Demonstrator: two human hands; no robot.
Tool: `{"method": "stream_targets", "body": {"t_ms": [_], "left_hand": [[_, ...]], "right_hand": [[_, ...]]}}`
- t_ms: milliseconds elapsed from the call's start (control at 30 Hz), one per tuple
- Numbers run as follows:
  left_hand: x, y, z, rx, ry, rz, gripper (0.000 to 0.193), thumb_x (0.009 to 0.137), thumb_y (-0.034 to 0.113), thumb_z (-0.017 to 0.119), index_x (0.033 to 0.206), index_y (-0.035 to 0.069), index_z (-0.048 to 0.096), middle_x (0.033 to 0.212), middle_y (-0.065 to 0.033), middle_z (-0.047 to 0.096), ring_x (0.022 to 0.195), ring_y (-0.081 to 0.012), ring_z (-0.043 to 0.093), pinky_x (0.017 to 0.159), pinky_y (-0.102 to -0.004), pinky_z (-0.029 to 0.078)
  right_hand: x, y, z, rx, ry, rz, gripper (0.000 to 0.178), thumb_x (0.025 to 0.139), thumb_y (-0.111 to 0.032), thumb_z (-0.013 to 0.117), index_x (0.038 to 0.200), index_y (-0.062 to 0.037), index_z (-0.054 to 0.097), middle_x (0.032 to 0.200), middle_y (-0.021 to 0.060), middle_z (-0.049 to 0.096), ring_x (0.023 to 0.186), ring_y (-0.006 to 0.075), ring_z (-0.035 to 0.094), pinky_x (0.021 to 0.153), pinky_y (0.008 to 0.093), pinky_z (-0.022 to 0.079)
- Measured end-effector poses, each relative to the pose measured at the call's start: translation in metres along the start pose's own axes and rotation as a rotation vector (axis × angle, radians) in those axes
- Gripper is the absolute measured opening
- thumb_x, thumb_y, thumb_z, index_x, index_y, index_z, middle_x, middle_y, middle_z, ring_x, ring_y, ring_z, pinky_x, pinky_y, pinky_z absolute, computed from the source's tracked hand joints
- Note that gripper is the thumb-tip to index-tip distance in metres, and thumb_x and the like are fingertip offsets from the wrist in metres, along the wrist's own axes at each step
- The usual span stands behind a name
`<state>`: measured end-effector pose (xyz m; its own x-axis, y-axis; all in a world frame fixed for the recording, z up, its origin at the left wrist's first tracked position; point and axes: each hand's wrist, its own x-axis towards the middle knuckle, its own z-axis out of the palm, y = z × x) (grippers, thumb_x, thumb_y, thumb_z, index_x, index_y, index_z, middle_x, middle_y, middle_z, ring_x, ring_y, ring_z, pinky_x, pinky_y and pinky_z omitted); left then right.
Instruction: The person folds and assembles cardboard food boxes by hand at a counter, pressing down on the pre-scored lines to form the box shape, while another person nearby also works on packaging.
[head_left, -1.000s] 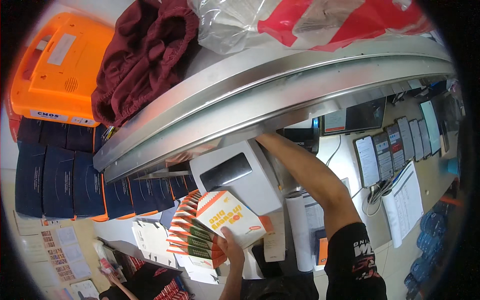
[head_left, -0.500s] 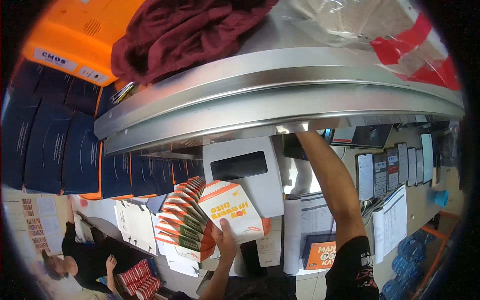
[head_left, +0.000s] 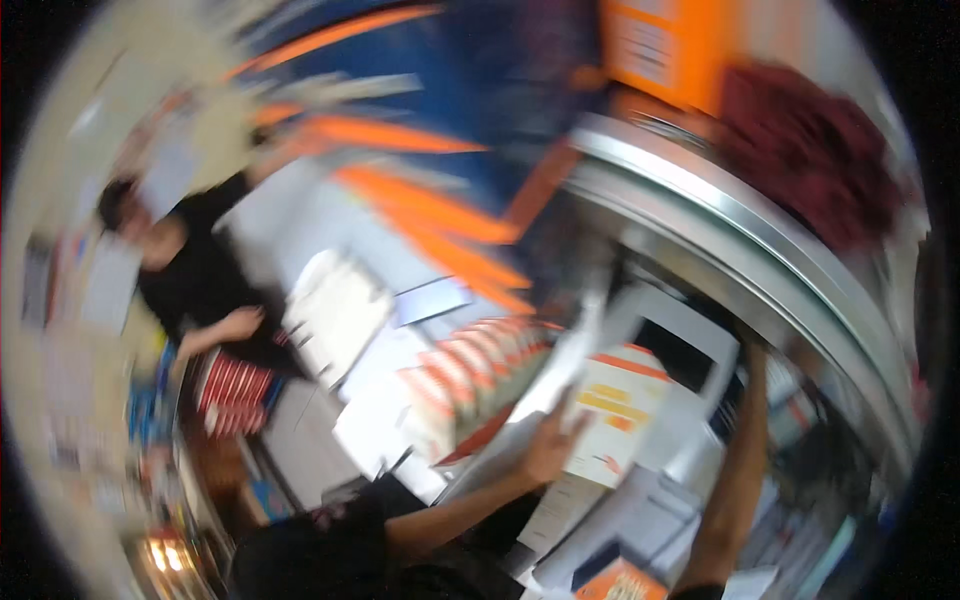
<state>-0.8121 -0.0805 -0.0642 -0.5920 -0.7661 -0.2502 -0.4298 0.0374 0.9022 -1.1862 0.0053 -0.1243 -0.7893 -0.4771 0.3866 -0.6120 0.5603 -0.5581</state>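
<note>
Far left, a co-worker [head_left: 195, 262] in black, one arm stretched out. Red packs [head_left: 234, 395] just below. Next, pale card [head_left: 342, 312] on the worktop. Above it, dark blue boxes with orange edges, badly blurred.

Mid-scene: a fanned stack [head_left: 472, 372], striped orange and white. Just right of it, the left hand [head_left: 548, 447], fingers looking spread, at the near-left edge of a white carton [head_left: 618, 408]. Blur hides how firmly they touch.

Carton lies before a white machine [head_left: 682, 357] with a dark window, overlapping its front. Judged by eye: thin card, light, fairly stiff along its folds, soft mid-face. Would dent if squeezed; smooth print may slide. Best held by its two side edges, thumb flat on the face.

Below, an orange box [head_left: 622, 583]. Further right, the right forearm [head_left: 738, 455] runs up under a steel shelf [head_left: 745, 235]; right hand out of sight, its state I cannot tell. Maroon cloth [head_left: 808, 155] on top.
</note>
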Motion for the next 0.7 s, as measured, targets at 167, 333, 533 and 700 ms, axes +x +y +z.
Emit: {"method": "stream_targets", "body": {"t_ms": [167, 333, 533, 700], "left_hand": [[0.021, 0.015, -0.009, -0.196, -0.203, 0.253, 0.049, 0.103, 0.031, 0.047, 0.140, -0.001, 0.044, 0.153, -0.0190, 0.032, 0.138, -0.0286, 0.037, 0.112, -0.0374, 0.030], [0.035, 0.008, -0.006, -0.093, -0.125, 0.309, 0.050, 0.102, 0.034, 0.048, 0.135, -0.003, 0.048, 0.148, -0.0201, 0.037, 0.135, -0.0332, 0.039, 0.111, -0.0386, 0.032], [-0.015, 0.026, -0.039, -0.433, -0.110, 0.072, 0.039, 0.102, 0.027, 0.049, 0.124, -0.006, 0.050, 0.122, -0.0209, 0.055, 0.113, -0.0291, 0.055, 0.098, -0.0371, 0.041], [-0.100, 0.016, -0.140, -0.495, -0.419, 0.050, 0.033, 0.102, 0.019, 0.049, 0.123, -0.006, 0.051, 0.114, -0.0173, 0.059, 0.104, -0.0211, 0.056, 0.092, -0.0332, 0.043]], "right_hand": [[-0.006, 0.019, -0.011, -0.161, -0.067, 0.050, 0.045, 0.100, -0.031, 0.048, 0.133, -0.0006, 0.054, 0.124, 0.0194, 0.060, 0.119, 0.0310, 0.053, 0.105, 0.0382, 0.037], [-0.020, 0.032, -0.020, -0.244, -0.110, 0.096, 0.045, 0.102, -0.031, 0.047, 0.133, -0.0005, 0.054, 0.124, 0.0192, 0.060, 0.119, 0.0305, 0.053, 0.104, 0.0380, 0.037], [-0.082, -0.052, -0.107, -0.091, 0.050, 0.185, 0.044, 0.103, -0.031, 0.045, 0.133, -0.0004, 0.054, 0.123, 0.0189, 0.061, 0.119, 0.0300, 0.053, 0.104, 0.0377, 0.037], [-0.230, -0.277, -0.147, 0.373, 0.087, 0.268, 0.048, 0.104, -0.041, 0.040, 0.097, 0.0017, 0.062, 0.088, 0.0115, 0.063, 0.081, 0.0186, 0.059, 0.079, 0.0313, 0.045]]}}
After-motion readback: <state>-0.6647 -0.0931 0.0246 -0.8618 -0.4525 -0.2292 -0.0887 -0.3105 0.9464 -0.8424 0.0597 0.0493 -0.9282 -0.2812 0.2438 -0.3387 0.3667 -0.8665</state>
